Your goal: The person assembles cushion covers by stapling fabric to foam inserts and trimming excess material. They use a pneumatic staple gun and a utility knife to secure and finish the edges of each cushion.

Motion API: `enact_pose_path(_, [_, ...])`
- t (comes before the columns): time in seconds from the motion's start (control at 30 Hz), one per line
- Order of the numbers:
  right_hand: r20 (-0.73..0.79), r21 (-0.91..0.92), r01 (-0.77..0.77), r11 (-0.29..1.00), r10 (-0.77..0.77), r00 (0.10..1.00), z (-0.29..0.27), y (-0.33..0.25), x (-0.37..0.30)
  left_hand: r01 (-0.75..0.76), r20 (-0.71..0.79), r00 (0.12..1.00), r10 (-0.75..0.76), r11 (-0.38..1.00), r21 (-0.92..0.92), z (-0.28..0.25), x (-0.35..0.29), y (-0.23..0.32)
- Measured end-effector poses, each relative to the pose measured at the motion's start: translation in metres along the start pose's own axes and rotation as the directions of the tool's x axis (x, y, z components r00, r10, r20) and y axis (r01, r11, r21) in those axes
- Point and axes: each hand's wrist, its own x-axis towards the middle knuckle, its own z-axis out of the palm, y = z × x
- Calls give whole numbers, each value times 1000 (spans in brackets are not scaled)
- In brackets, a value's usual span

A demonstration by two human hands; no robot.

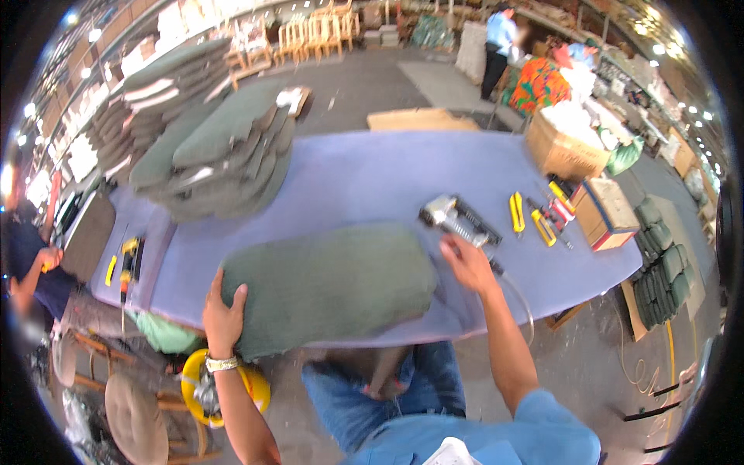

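Observation:
A dark green padded fabric panel (333,283), like a chair seat cushion, lies across the near side of the blue-covered table (364,170). My left hand (223,314) grips its left end, the thumb on top and the fingers along the edge. Beyond the panel's right end, my right hand (469,263) hovers with fingers loosely bent and apart, slightly blurred; I see nothing in it. Just past those fingers lies a silver and black staple gun (459,221), with an air hose (523,294) curving off the table's near edge.
Stacked green panels (217,147) stand at the far left. Yellow-handled cutters and screwdrivers (542,226) lie at right beside a small cardboard box (606,213). A larger carton (570,143) sits behind. Another person's hand (50,258) is at the left, near a second tool (130,263).

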Motion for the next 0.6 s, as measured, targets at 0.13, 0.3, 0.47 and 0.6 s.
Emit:
enact_pose_path(0.13, [62,387,-171,906,159,985,98,40,39,2,91,996,6,996,-87,18,-58,-44])
enact_pose_path(0.3, [-22,433,-41,901,56,998,86,25,21,124,165,984,-66,921,-370,11,-62,-48])
enact_pose_path(0.47, [-34,405,-32,914,50,998,82,23,15,-58,-65,994,87,932,357,22,-59,-9])
enact_pose_path(0.6, [-5,404,-84,911,95,996,69,19,14,-570,111,821,559,810,139,46,-82,114])
